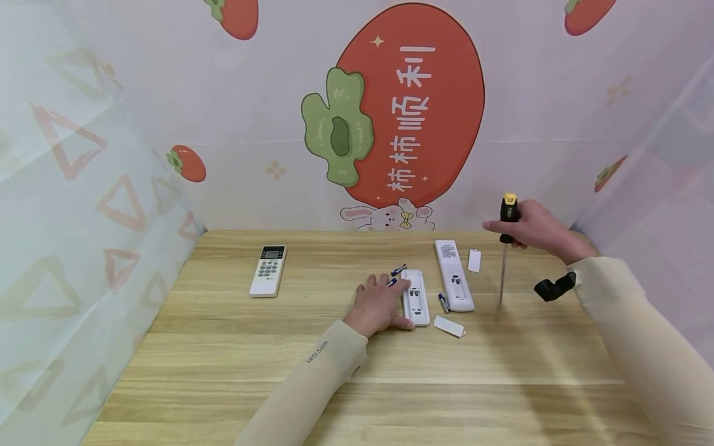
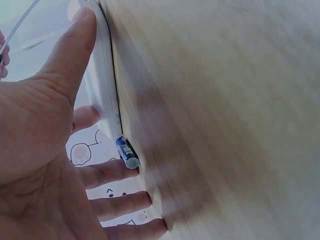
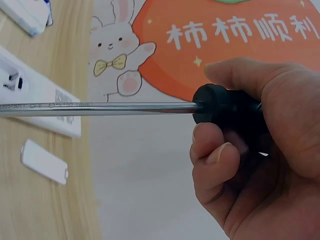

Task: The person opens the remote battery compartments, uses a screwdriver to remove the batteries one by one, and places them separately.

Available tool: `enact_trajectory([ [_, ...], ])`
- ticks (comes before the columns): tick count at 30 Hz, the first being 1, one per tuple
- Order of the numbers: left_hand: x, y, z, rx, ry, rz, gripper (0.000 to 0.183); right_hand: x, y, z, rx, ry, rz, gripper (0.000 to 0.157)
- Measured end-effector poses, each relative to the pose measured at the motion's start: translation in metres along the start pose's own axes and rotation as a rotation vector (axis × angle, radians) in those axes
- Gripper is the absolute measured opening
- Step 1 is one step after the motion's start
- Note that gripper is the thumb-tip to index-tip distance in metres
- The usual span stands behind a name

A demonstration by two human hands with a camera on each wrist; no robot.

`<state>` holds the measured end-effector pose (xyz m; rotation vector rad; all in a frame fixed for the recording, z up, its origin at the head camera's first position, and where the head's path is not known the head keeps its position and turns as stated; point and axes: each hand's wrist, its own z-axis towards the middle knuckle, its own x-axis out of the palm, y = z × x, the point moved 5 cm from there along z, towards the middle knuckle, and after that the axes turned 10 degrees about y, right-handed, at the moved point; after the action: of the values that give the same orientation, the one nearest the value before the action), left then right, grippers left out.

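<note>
My right hand (image 1: 538,229) grips the black handle of a screwdriver (image 1: 509,217) with a yellow end cap. Its long metal shaft points down toward the table, right of the remotes; whether the tip touches the wood is unclear. My left hand (image 1: 378,305) rests on the table, fingers spread. Its thumb and index finger touch a short white remote control (image 1: 416,303), back up, its battery slot uncovered. Beside the fingers lies a blue battery (image 2: 127,152). Another battery (image 1: 399,270) lies at that remote's far end. In the right wrist view, fingers wrap the screwdriver handle (image 3: 220,107).
A longer white remote (image 1: 454,279) lies back up, its slot uncovered. One battery (image 1: 443,303) sits beside it. White covers lie near the remotes, one (image 1: 474,260) behind and one (image 1: 449,326) in front. Another remote (image 1: 268,271) lies face up at the left of the wooden table (image 1: 223,371).
</note>
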<state>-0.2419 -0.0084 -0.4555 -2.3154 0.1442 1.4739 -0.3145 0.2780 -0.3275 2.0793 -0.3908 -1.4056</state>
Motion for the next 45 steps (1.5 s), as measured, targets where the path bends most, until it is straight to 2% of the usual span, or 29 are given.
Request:
enact_trajectory([
  [29,-0.001,-0.001,-0.002,0.005,-0.010,-0.005,0.090,-0.005,-0.075,0.007,0.138,0.099,-0.006,0.050],
  [45,-0.002,-0.001,-0.004,0.000,0.001,-0.038,0.089,-0.005,-0.100,0.009,0.200,0.132,-0.018,0.053],
])
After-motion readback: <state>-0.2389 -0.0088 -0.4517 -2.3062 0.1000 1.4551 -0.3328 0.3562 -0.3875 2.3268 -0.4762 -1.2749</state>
